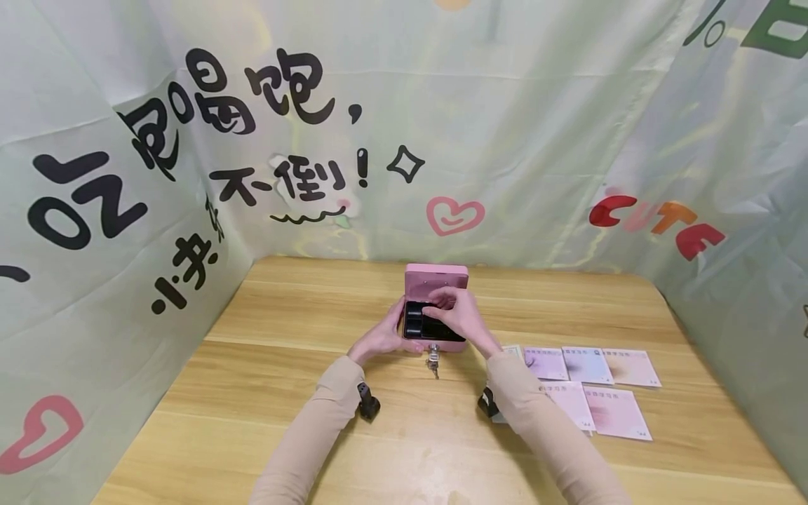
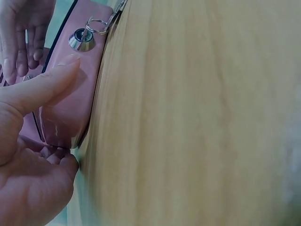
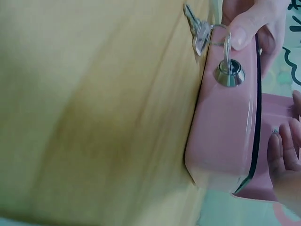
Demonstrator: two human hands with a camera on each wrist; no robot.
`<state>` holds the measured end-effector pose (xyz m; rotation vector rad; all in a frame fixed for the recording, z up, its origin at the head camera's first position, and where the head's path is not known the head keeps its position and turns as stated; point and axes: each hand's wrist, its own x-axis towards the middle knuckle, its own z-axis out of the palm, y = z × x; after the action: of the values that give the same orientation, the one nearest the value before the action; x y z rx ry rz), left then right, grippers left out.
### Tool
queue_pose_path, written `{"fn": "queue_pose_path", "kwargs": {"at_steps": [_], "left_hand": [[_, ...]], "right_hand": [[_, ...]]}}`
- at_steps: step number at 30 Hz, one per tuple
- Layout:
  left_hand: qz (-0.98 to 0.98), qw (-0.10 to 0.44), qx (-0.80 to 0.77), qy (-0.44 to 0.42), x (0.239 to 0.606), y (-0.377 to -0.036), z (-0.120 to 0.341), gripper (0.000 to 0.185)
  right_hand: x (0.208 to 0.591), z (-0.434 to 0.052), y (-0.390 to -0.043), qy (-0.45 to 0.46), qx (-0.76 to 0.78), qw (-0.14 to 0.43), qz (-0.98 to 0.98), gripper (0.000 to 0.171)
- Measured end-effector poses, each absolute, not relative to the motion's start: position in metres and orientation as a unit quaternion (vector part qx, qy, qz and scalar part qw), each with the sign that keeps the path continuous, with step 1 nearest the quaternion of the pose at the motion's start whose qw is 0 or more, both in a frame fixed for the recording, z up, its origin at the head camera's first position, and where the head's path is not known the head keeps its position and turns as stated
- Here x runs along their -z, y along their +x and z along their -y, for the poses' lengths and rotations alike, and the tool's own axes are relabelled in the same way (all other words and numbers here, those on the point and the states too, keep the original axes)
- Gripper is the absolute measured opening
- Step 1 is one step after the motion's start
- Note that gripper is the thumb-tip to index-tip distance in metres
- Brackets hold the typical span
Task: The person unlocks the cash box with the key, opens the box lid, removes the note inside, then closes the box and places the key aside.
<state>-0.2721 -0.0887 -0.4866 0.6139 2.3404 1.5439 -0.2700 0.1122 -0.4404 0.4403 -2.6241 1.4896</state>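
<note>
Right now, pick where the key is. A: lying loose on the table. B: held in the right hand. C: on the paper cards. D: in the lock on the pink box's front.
D: the key sits in the lock on the front of the pink box, with its ring hanging free.

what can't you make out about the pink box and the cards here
- Black tray contents: head view, too small, partly covered by the right hand.
- Print on the cards: head view, too small.
- Pink cash box interior: both wrist views show only its outside.
</note>
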Motion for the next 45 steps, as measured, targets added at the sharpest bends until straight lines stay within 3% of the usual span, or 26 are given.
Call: {"fn": "queue_pose_path", "kwargs": {"at_steps": [7, 15, 19, 23, 29, 45], "left_hand": [[-0.806, 0.143, -0.547, 0.174, 0.487, -0.268, 0.088, 0.129], [-0.791, 0.133, -0.579, 0.149, 0.477, -0.266, 0.084, 0.134], [-0.761, 0.119, -0.623, 0.138, 0.472, -0.268, 0.081, 0.125], [-0.733, 0.083, -0.663, 0.129, 0.468, -0.268, 0.077, 0.112], [-0.715, 0.031, -0.689, 0.113, 0.460, -0.268, 0.067, 0.094], [-0.710, 0.000, -0.698, 0.093, 0.452, -0.266, 0.057, 0.071]], "right_hand": [[0.443, -0.111, -0.263, 0.097, -0.548, 0.069, 0.828, 0.043], [0.448, -0.113, -0.259, 0.044, -0.617, 0.141, 0.773, 0.042], [0.451, -0.114, -0.260, 0.017, -0.639, 0.180, 0.747, 0.048], [0.451, -0.113, -0.260, -0.004, -0.654, 0.202, 0.729, 0.066], [0.450, -0.113, -0.260, -0.012, -0.663, 0.191, 0.724, 0.086], [0.450, -0.118, -0.258, -0.020, -0.699, 0.154, 0.698, 0.062]]}}
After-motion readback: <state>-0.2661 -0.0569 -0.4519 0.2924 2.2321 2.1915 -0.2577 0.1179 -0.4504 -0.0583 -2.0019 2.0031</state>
